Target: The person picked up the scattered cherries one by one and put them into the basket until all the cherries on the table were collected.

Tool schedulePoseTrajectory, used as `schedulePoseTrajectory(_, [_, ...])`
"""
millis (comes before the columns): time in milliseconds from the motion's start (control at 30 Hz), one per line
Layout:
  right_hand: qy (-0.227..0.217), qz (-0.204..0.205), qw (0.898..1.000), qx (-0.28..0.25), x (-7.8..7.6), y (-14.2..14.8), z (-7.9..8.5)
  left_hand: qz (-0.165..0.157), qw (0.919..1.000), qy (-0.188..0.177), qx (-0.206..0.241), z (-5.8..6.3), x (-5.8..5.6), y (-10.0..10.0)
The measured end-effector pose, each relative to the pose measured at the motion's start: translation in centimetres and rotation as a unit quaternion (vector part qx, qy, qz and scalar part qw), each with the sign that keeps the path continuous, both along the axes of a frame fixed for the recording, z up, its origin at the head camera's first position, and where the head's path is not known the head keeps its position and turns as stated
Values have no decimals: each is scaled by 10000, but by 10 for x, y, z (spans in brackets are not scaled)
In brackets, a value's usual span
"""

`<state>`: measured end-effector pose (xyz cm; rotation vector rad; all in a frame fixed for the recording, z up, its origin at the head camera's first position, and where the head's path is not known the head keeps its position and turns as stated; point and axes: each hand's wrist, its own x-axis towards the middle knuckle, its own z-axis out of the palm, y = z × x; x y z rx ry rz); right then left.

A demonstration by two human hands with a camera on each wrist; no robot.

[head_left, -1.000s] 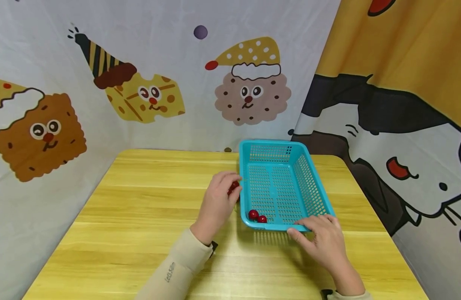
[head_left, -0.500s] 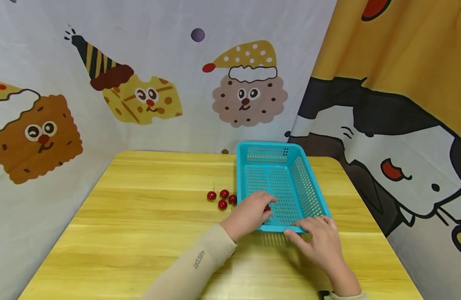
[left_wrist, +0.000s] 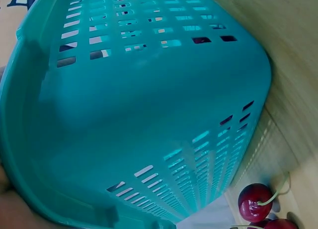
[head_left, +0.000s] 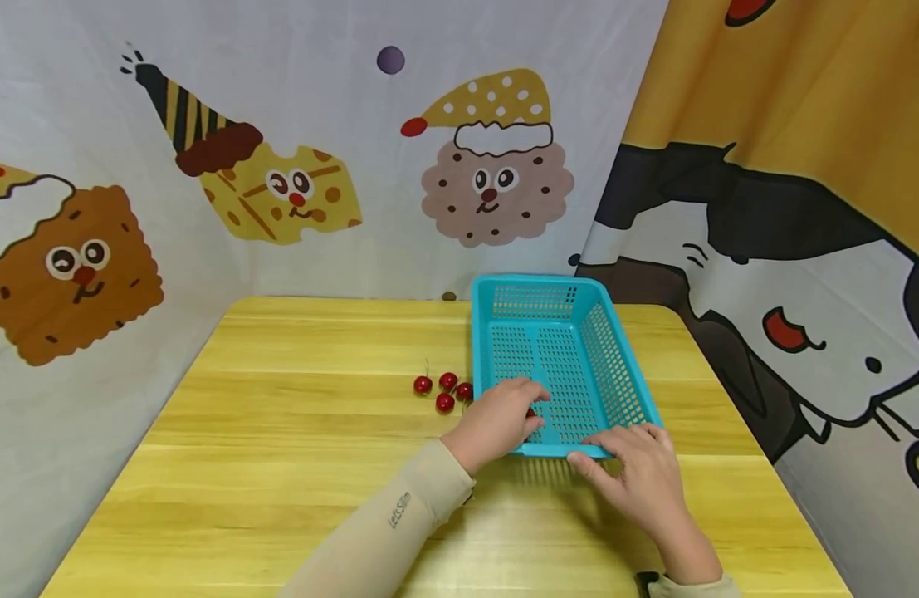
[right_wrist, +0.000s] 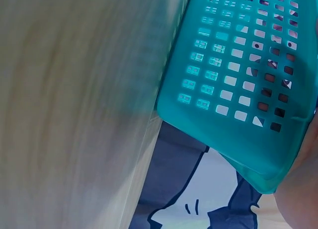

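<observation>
A turquoise plastic basket (head_left: 608, 357) with a slotted floor and walls stands on the table. My left hand (head_left: 496, 419) reaches over its left rim, fingers bent, a bit of red cherry (head_left: 530, 412) showing between thumb and fingers. The near left corner inside is hidden behind this hand. At the near right corner my right hand (head_left: 642, 473) grips the rim, thumb outside and fingers over the edge. Left of the basket lie several dark red cherries, one cherry (head_left: 422, 384) with its stem upright. The left wrist view shows a stemmed cherry (left_wrist: 255, 201) beside the basket wall.
The wooden table (head_left: 295, 465) extends to the left and front of the basket. Behind it hangs a white cloth (head_left: 317, 75) with cartoon prints; a yellow and black printed curtain (head_left: 803, 108) hangs at the right.
My left hand has moved right, from beside the basket to inside it, carrying cherry red between its fingers, uncovering the cherries on the table. My right hand stays on the rim.
</observation>
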<state>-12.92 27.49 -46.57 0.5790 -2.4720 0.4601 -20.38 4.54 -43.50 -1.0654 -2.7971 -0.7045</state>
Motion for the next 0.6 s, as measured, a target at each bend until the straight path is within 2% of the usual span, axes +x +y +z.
schedulePoseTrajectory(600, [3, -54, 10000, 32, 0, 0, -2, 70, 10000, -32, 41, -2, 1, 0])
